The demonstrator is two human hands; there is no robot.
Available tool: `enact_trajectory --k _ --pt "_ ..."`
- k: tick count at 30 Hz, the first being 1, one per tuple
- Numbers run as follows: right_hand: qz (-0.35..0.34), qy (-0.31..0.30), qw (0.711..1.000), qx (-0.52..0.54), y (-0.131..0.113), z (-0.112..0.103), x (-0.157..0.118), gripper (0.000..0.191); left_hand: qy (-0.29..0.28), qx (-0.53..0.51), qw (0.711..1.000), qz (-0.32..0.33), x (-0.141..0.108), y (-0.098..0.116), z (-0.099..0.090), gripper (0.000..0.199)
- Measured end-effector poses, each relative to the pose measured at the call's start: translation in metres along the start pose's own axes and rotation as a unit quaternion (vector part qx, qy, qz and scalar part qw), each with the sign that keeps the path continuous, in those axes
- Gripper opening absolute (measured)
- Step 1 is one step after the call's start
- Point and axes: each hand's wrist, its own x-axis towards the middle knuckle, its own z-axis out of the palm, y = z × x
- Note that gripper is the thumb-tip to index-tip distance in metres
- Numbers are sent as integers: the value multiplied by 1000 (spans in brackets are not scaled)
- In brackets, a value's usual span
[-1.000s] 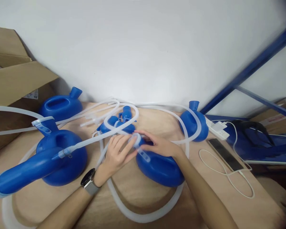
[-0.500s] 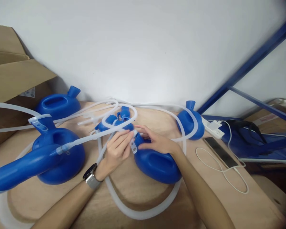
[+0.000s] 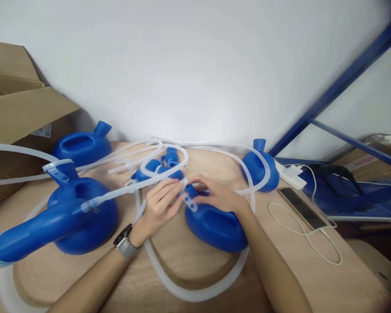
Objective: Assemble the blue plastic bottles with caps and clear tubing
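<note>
A blue plastic urinal bottle (image 3: 215, 228) lies on the wooden table in front of me, its neck pointing away and slightly left. My left hand (image 3: 161, 202), with a watch on the wrist, pinches a translucent cap with a holed strap (image 3: 190, 201) at the mouth of the bottle. The strap slants down over the bottle's shoulder. Around the neck curl the fingers of my right hand (image 3: 220, 195), steadying the bottle. Fingers partly hide the mouth, so how far the cap sits on it I cannot tell. A clear hose (image 3: 195, 295) loops in front of the bottle.
At left are a blue bottle with a hose and a long blue piece (image 3: 39, 230) and another blue bottle (image 3: 81, 148). Small blue parts (image 3: 171, 156) lie beyond my hands. At right are a third bottle (image 3: 259, 169), a power strip (image 3: 291, 177) and a phone (image 3: 302, 208). Cardboard box (image 3: 26, 113) at left.
The cap's strap has swung from hanging nearly straight down to slanting right across the bottle. Both hands stay at the bottle's mouth. The view has shifted slightly.
</note>
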Motion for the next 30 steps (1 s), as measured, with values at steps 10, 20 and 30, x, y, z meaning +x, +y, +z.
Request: enact_trajectory --k 10,20,30 --pt "2 6 1000 22 -1 1 -1 58 -48 -57 997 -36 2 0 3 41" --pt "-12 19 996 -85 -2 -1 1 61 -341 99 932 -71 36 -13 -3 47" --pt "19 34 979 -199 -12 0 -5 40 -294 272 891 -215 64 20 -3 47"
